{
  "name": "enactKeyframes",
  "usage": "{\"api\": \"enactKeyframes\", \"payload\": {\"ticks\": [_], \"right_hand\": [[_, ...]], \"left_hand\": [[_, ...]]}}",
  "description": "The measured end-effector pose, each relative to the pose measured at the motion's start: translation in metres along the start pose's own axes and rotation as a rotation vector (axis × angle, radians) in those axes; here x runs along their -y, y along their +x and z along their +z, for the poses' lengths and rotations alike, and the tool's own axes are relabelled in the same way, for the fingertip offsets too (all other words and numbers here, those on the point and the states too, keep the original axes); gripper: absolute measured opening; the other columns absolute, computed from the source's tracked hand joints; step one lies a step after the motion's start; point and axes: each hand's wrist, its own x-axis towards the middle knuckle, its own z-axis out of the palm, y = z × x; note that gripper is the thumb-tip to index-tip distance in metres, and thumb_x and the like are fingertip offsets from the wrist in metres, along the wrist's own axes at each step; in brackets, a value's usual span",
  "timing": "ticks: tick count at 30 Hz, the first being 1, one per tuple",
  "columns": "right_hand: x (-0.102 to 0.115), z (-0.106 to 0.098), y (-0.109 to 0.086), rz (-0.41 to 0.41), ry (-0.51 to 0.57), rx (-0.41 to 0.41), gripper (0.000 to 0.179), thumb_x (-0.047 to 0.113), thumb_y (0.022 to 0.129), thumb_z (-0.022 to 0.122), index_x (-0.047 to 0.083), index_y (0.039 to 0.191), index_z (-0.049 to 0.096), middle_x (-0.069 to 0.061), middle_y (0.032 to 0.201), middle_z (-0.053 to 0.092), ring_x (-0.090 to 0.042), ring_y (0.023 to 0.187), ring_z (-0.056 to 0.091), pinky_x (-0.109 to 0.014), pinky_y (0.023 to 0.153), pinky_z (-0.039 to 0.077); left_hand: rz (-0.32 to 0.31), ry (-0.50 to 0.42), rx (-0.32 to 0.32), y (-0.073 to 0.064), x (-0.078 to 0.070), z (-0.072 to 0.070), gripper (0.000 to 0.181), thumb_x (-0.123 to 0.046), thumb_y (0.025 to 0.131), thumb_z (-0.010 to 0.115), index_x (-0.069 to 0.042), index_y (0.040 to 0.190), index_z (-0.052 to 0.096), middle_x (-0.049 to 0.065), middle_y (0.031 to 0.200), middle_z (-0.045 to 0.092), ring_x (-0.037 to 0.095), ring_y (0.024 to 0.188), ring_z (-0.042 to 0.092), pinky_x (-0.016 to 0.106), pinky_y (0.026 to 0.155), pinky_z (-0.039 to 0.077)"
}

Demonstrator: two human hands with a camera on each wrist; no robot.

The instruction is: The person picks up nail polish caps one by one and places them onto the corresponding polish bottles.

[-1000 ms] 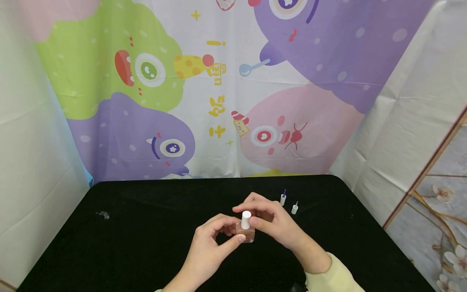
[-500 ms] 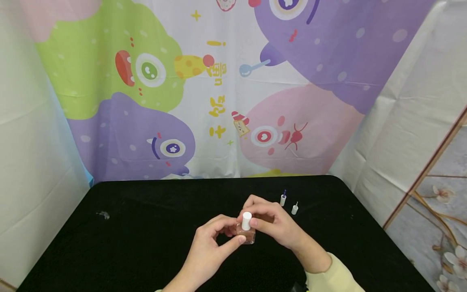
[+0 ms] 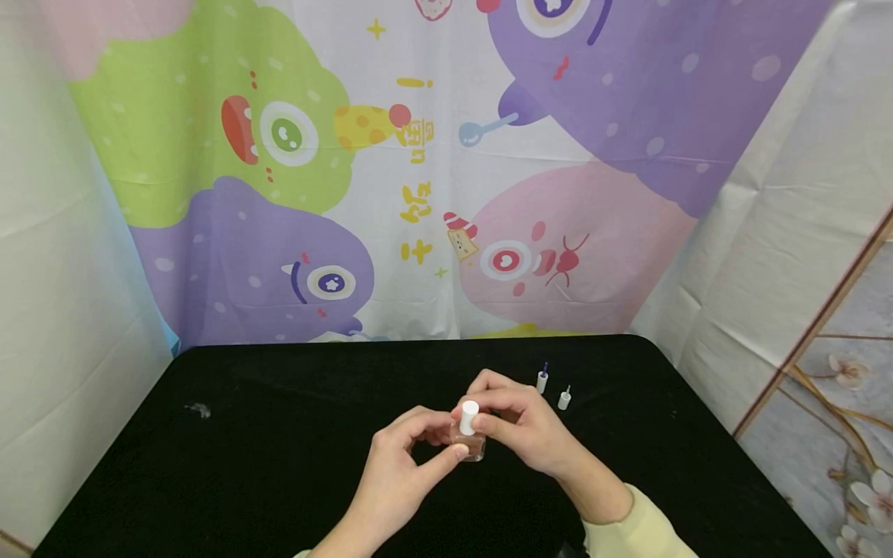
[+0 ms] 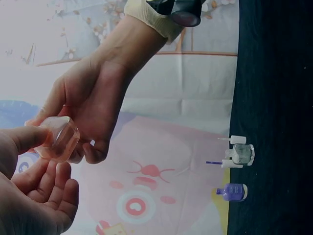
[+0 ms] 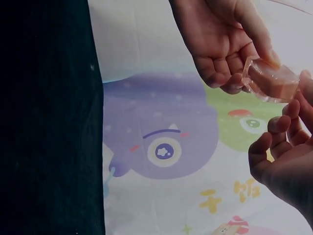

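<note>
A nail polish bottle (image 3: 472, 447) of pinkish-brown polish is held up above the black table. Its clear glass body is pinched between the thumb and fingers of my left hand (image 3: 401, 457). On top stands a white cap (image 3: 469, 418), which my right hand (image 3: 526, 430) pinches between thumb and forefinger. In the left wrist view the glass bottom (image 4: 62, 139) of the bottle faces the camera, and the cap is hidden there. The right wrist view shows the left thumb pressed against the bottle (image 5: 270, 81).
Two white brush caps stand brush-up at the back right of the black table (image 3: 244, 457): one with a purple brush (image 3: 542, 381), one with a pale brush (image 3: 564, 399). A clear bottle (image 4: 243, 154) and a purple bottle (image 4: 234, 192) stand near them. A clear scrap (image 3: 198, 410) lies left.
My right fingers have drawn in from a looser spread to close about the cap. The bottle dipped slightly, then rose a little to the left with both hands.
</note>
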Motion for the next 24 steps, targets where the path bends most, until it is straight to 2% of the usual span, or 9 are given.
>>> {"api": "enactKeyframes", "payload": {"ticks": [4, 11, 17, 24], "right_hand": [[0.0018, 0.0018, 0.0, 0.026, -0.038, -0.025, 0.018, -0.003, 0.092, 0.052, 0.0, 0.103, 0.066, -0.011, 0.095, 0.053, -0.015, 0.088, 0.053, -0.031, 0.063, 0.053], [0.0015, 0.003, -0.0009, 0.065, -0.075, -0.055, 0.018, -0.001, 0.093, 0.053, 0.002, 0.103, 0.067, -0.009, 0.094, 0.053, -0.015, 0.088, 0.052, -0.03, 0.067, 0.052], [0.0011, 0.0045, -0.0014, 0.067, -0.106, -0.068, 0.019, -0.003, 0.091, 0.053, 0.001, 0.103, 0.067, -0.01, 0.094, 0.053, -0.014, 0.088, 0.052, -0.03, 0.067, 0.052], [0.0008, 0.0031, -0.0013, 0.119, -0.107, -0.045, 0.02, -0.003, 0.092, 0.053, 0.001, 0.106, 0.066, -0.01, 0.096, 0.053, -0.013, 0.087, 0.053, -0.031, 0.066, 0.054]], "left_hand": [[0.046, 0.02, -0.04, 0.0, 0.0014, 0.0012, 0.018, -0.022, 0.078, 0.077, -0.024, 0.094, 0.068, -0.012, 0.088, 0.064, 0.009, 0.081, 0.061, 0.025, 0.076, 0.052], [0.056, 0.048, -0.068, 0.0001, 0.0027, 0.0024, 0.019, -0.02, 0.077, 0.078, -0.025, 0.093, 0.068, -0.015, 0.088, 0.064, 0.007, 0.081, 0.061, 0.028, 0.076, 0.052], [0.049, 0.065, -0.072, 0.0004, 0.0028, 0.0025, 0.021, -0.019, 0.076, 0.079, -0.027, 0.092, 0.068, -0.016, 0.088, 0.064, 0.01, 0.081, 0.062, 0.024, 0.076, 0.051], [0.092, 0.098, -0.052, 0.0049, 0.009, -0.0006, 0.021, -0.02, 0.077, 0.078, -0.024, 0.094, 0.068, -0.014, 0.088, 0.064, 0.012, 0.081, 0.062, 0.028, 0.075, 0.053]]}}
